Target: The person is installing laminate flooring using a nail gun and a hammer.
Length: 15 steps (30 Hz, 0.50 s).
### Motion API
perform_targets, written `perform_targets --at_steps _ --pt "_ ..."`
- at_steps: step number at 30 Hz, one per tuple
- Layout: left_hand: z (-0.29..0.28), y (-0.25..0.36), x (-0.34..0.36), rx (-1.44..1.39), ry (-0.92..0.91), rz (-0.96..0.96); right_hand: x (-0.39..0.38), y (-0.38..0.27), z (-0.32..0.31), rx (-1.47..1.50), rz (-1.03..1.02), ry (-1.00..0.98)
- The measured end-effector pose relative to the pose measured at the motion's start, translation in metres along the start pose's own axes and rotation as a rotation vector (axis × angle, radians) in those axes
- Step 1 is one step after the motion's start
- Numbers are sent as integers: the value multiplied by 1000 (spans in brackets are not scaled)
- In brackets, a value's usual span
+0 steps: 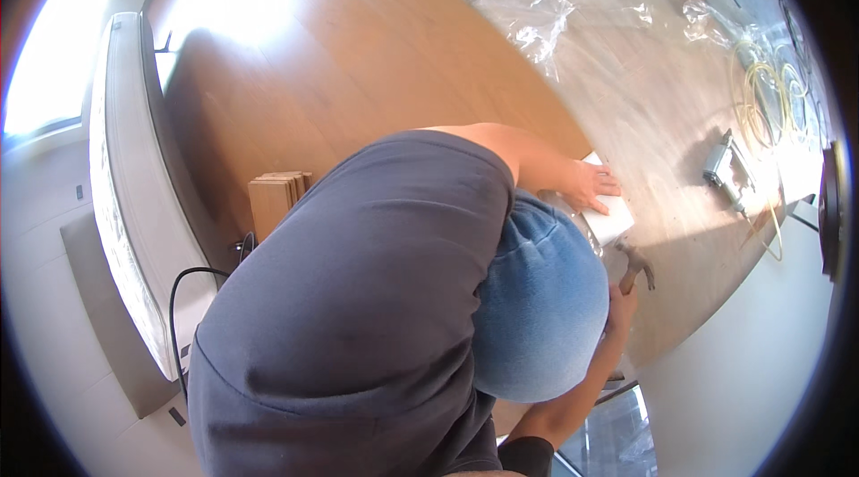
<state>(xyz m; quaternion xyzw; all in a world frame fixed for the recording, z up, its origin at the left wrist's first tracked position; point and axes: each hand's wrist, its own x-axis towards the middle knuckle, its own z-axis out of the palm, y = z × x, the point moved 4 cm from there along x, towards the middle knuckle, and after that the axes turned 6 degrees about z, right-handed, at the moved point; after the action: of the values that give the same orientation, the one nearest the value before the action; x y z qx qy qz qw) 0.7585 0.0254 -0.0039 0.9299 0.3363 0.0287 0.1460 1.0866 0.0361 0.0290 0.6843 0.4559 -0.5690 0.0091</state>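
Note:
Neither of my own hands is visible. Another person (358, 280) in a dark grey shirt and blue cap bends low over the wooden floor, filling the middle of the view. That person's left hand (594, 185) lies spread on a white, flat-sided piece (613, 223) resting on the floor. Their right hand (621, 307) is wrapped round the handle of a claw hammer (637, 268), whose head is close to the white piece's near end. A thin strip of skin shows at the lower edge; whose it is I cannot tell.
Clear plastic sheeting (559, 25) lies crumpled across the far floor. A nail gun (727, 171) rests at right beside a coiled yellow hose (762, 101). Short wood boards (273, 200) are stacked behind the person. A pale padded panel (148, 182) stands at left, near a black cable (179, 298).

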Motion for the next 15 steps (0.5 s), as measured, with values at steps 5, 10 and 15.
perform_targets --at_steps 5,10,15 --pt "2 -7 -4 -84 11 29 -11 9 -41 336 152 451" --pt "-3 -11 -4 -104 -43 20 7 21 8 589 204 561" --pt "-3 -10 -4 -72 -73 17 -6 24 -22 50 97 104"
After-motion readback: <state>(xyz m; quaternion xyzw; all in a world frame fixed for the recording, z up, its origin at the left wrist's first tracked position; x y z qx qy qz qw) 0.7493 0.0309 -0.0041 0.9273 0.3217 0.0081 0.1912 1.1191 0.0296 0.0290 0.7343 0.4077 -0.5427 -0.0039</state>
